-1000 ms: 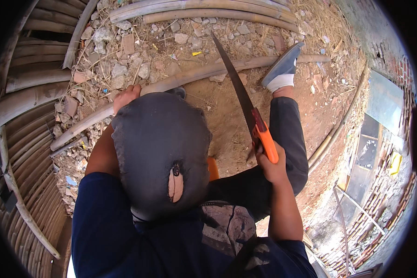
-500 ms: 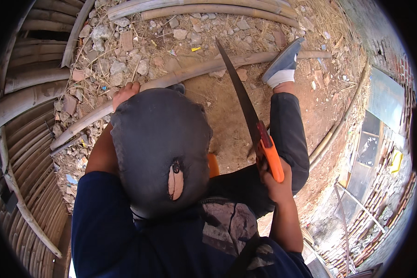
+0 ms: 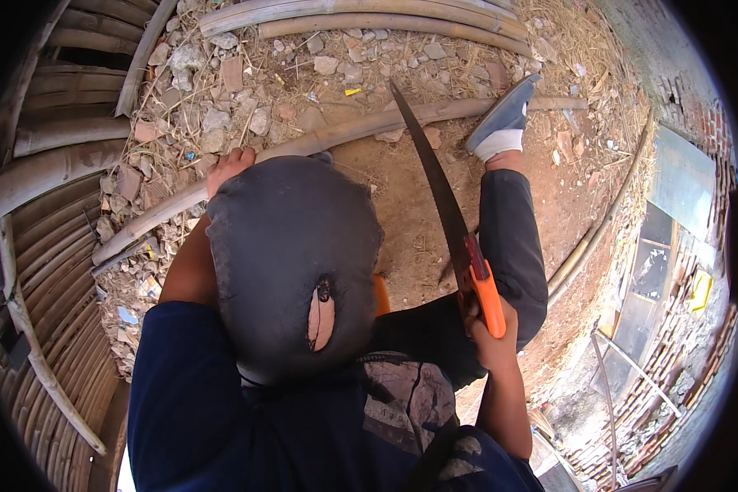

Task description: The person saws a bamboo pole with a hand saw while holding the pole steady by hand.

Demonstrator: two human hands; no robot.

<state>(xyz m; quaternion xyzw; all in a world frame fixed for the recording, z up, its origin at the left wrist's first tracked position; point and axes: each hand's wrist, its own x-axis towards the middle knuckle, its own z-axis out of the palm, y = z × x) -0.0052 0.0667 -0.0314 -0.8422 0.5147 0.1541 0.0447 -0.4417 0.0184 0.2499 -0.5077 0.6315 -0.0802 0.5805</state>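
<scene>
My right hand [image 3: 494,336] is closed round the orange handle of a handsaw [image 3: 439,189]. Its long dark toothed blade slants up and left, and the tip overlaps a long bamboo pole [image 3: 369,127] in the picture; whether they touch I cannot tell. The pole lies across the rubble. At its left part, my left hand [image 3: 230,170] bends its fingers over it. A large, rounded dark-grey shape [image 3: 291,238] with a torn slit hides part of the pole and of my left arm. Behind this shape a bit of orange shows, too little to name.
My right foot in a grey-blue shoe [image 3: 504,119] rests by the pole's right part. More bamboo poles [image 3: 369,25] lie at the far side. Broken stones and bricks [image 3: 213,119] cover the left ground. A bamboo-slat structure [image 3: 57,271] stands left, a brick wall [image 3: 672,385] right.
The saw has shifted slightly down and right in the picture, its blade still slanting up-left. The whole view has moved a little. My left hand stays on the bamboo pole.
</scene>
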